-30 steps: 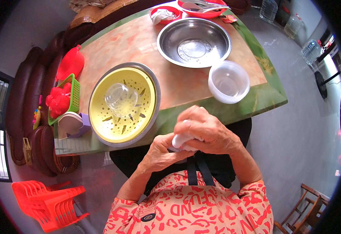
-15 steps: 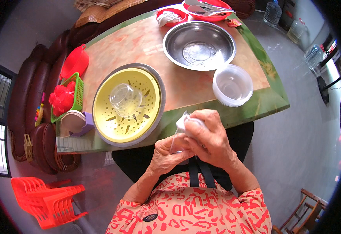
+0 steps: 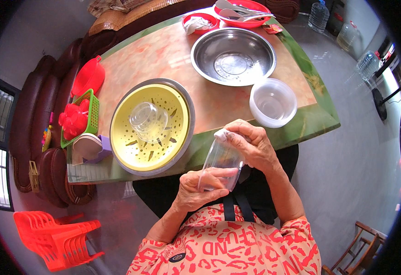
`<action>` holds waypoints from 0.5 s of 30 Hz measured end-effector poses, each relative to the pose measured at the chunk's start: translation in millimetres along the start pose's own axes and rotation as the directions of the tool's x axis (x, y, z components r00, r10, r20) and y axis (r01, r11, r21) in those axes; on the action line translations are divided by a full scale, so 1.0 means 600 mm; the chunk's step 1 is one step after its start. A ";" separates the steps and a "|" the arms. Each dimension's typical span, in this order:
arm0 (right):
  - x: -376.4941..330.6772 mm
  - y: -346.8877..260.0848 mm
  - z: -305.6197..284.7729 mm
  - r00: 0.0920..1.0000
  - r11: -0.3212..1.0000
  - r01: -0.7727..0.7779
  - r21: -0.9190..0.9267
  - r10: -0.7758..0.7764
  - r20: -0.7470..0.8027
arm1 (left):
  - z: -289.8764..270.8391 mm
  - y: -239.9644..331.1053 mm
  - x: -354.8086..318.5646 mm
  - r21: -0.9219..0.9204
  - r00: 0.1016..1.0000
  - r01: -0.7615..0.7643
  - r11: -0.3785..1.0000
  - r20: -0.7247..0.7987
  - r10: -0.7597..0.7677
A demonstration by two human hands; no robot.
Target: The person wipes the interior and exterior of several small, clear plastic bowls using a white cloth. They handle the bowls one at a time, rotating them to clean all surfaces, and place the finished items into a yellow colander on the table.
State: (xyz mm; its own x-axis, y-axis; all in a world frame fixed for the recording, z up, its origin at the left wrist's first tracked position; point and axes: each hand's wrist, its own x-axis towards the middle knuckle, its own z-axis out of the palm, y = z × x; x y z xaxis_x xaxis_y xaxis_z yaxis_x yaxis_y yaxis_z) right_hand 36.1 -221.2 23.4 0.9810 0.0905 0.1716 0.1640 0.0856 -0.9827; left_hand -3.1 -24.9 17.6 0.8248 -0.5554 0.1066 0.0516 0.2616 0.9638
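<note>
Hands meet over the person's lap, just off the tabletop edge: the left hand cups the lower end of a clear plastic container, while the right hand presses a small white cloth against its upper rim. Just beyond on the tabletop sit a yellow colander holding another clear cup, a steel bowl and a round clear tub.
</note>
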 end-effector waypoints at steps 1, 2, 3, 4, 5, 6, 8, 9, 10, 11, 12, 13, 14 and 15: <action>0.000 0.000 -0.001 0.987 0.980 -0.162 0.114 0.161 0.018 | 0.000 0.001 0.001 -0.007 1.000 -0.020 1.000 0.006 0.020; -0.002 0.000 0.000 0.995 0.992 -0.096 0.079 0.096 0.007 | 0.001 0.000 0.000 -0.016 1.000 -0.011 1.000 0.000 0.011; -0.006 -0.001 0.002 1.000 0.999 -0.030 0.041 0.030 0.000 | 0.000 -0.003 -0.001 -0.025 1.000 -0.003 1.000 -0.007 0.003; -0.009 -0.002 0.005 0.999 0.999 0.035 0.002 -0.035 -0.006 | -0.001 -0.004 -0.002 -0.035 1.000 0.005 0.999 -0.014 -0.005; -0.011 -0.004 0.006 0.988 0.983 0.148 -0.104 -0.151 -0.015 | 0.000 -0.002 -0.002 -0.033 1.000 -0.009 0.999 -0.011 0.008; -0.013 -0.006 0.007 0.964 0.944 0.255 -0.209 -0.264 -0.015 | 0.002 0.000 -0.001 -0.031 1.000 -0.021 0.999 -0.007 0.021; -0.021 -0.022 0.008 0.908 0.844 0.398 -0.360 -0.417 0.026 | 0.003 -0.001 -0.001 -0.013 0.999 -0.041 0.999 0.006 0.041; -0.025 -0.035 0.009 0.891 0.808 0.439 -0.393 -0.447 0.076 | 0.000 -0.005 -0.001 0.005 0.999 -0.051 0.999 0.012 0.051; -0.029 -0.048 0.009 0.872 0.769 0.479 -0.423 -0.473 0.128 | -0.002 -0.008 -0.002 0.022 0.998 -0.061 0.998 0.018 0.061; -0.033 -0.059 0.010 0.850 0.727 0.519 -0.449 -0.496 0.180 | -0.001 -0.007 -0.007 0.054 0.999 -0.013 0.998 -0.032 0.015; -0.039 -0.067 0.017 0.817 0.689 0.572 -0.444 -0.522 0.243 | 0.002 -0.003 -0.012 0.080 0.996 0.038 0.996 -0.079 -0.032; -0.043 -0.068 0.030 0.750 0.585 0.653 -0.480 -0.586 0.306 | 0.003 -0.001 -0.016 0.105 0.989 0.091 0.990 -0.128 -0.078; -0.052 -0.074 0.036 0.756 0.572 0.646 -0.506 -0.574 0.316 | 0.001 -0.002 -0.015 0.057 0.992 0.065 0.996 -0.109 -0.058; -0.057 -0.079 0.041 0.758 0.559 0.643 -0.524 -0.564 0.328 | 0.004 0.004 -0.014 0.046 0.993 0.031 0.998 -0.116 -0.025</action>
State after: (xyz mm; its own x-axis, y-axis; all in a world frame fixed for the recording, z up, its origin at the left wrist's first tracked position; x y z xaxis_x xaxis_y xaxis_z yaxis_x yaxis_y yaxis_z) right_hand -7.8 -204.0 65.8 0.6169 0.3453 0.7072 0.7765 -0.4135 -0.4755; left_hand -11.5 -21.4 19.6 0.8831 -0.4662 0.0531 0.0511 0.2081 0.9768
